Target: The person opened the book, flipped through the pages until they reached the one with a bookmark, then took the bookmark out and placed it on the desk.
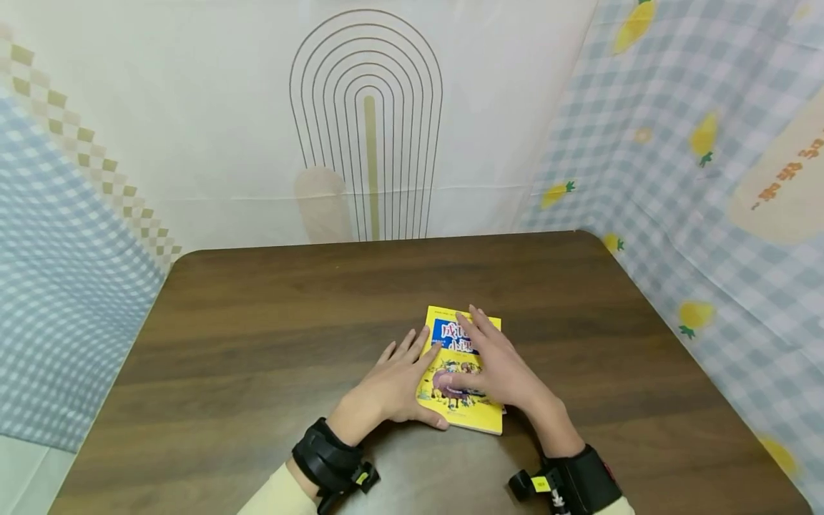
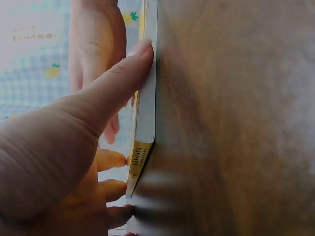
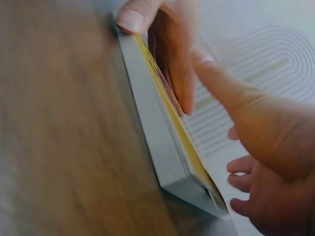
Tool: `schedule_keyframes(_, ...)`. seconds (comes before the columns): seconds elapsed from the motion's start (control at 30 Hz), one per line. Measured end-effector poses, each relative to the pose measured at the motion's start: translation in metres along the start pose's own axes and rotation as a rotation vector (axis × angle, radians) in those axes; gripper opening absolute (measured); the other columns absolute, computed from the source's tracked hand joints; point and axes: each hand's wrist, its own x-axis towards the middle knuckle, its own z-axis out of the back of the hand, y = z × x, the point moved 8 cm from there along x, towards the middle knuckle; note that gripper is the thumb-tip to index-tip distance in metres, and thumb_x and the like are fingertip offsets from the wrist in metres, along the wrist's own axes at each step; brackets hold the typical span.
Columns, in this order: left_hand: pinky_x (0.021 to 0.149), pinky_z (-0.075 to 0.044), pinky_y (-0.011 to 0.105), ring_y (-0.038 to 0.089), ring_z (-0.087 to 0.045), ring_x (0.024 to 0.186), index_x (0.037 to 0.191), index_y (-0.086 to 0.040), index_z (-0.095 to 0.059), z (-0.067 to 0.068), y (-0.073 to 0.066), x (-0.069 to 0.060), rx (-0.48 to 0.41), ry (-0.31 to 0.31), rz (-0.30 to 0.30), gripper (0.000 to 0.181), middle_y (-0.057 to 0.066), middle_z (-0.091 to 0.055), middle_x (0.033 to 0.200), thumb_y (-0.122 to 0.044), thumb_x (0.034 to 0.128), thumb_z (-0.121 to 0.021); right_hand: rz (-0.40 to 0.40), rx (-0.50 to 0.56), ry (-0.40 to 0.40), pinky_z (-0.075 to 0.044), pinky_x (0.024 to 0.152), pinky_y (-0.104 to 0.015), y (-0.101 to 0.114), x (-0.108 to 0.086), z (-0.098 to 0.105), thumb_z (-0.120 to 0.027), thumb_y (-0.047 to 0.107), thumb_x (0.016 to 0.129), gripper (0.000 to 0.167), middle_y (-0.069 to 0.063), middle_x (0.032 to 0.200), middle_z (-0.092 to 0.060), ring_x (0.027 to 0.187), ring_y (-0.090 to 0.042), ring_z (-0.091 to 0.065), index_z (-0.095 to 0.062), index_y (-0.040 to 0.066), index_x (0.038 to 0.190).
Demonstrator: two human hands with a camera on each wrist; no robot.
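A thick yellow paperback book (image 1: pixel 475 413) with a blue title panel and a cartoon picture lies flat on the brown table. My left hand (image 1: pixel 395 386) is at its left side, the index finger over the cover and the thumb at the near edge. In the left wrist view that thumb (image 2: pixel 125 69) touches the book's page edges (image 2: pixel 146 113), with other fingertips by the spine. My right hand (image 1: pixel 505 372) is spread above the right half of the cover. The right wrist view shows this hand (image 3: pixel 275 132) with its fingers apart from the book (image 3: pixel 152 123).
The brown wooden table (image 1: pixel 257 343) has rounded far corners. Behind it hangs a white cloth (image 1: pixel 212 129) with arch lines. Checked cloths hang on the left (image 1: pixel 71 279) and right (image 1: pixel 676 236), the right one with yellow fruit prints. Each wrist wears a black strap with a camera.
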Motion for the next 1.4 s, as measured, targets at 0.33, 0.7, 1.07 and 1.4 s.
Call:
schedule_keyframes(0.33,0.123,-0.020,0.066,0.043,-0.012,0.160,0.168,-0.011,-0.029,0.015,0.021,-0.008,0.011,-0.111,0.224,0.123,0.017,-0.010,0.176,-0.078,0.0758,-0.078,0.010,0.103,-0.169,-0.031,0.116,-0.071,-0.006,0.012,0.018,-0.071,0.053,0.099,0.088,-0.011,0.175,-0.023,0.158,-0.038,-0.025,-0.032,0.016,0.168)
schedule_keyframes(0.7,0.123,-0.017,0.068,0.046,-0.009,0.160,0.167,-0.012,-0.033,0.024,0.039,-0.012,0.005,-0.150,0.267,0.125,0.017,-0.014,0.176,-0.076,0.0718,-0.082,-0.003,0.145,-0.178,-0.031,0.121,-0.060,-0.015,0.044,0.009,-0.061,0.052,0.105,0.075,-0.013,0.169,-0.036,0.155,-0.035,-0.033,-0.037,0.013,0.165)
schedule_keyframes(1.07,0.123,-0.018,0.069,0.048,-0.010,0.160,0.168,-0.013,-0.031,0.031,0.050,-0.014,-0.021,-0.160,0.292,0.125,0.017,-0.013,0.176,-0.075,0.0718,-0.082,-0.054,0.209,-0.101,-0.028,0.123,-0.059,-0.031,0.065,-0.005,-0.050,0.041,0.113,0.065,-0.015,0.170,-0.032,0.157,-0.036,-0.028,-0.033,0.007,0.166)
schedule_keyframes(1.4,0.123,-0.017,0.069,0.047,-0.009,0.160,0.169,-0.015,-0.029,0.031,0.061,-0.014,-0.033,-0.116,0.292,0.125,0.015,-0.009,0.177,-0.075,0.0733,-0.082,-0.059,0.187,-0.065,-0.026,0.124,-0.058,-0.033,0.066,-0.014,-0.051,0.033,0.112,0.060,-0.010,0.173,-0.029,0.159,-0.033,-0.026,-0.037,0.006,0.164)
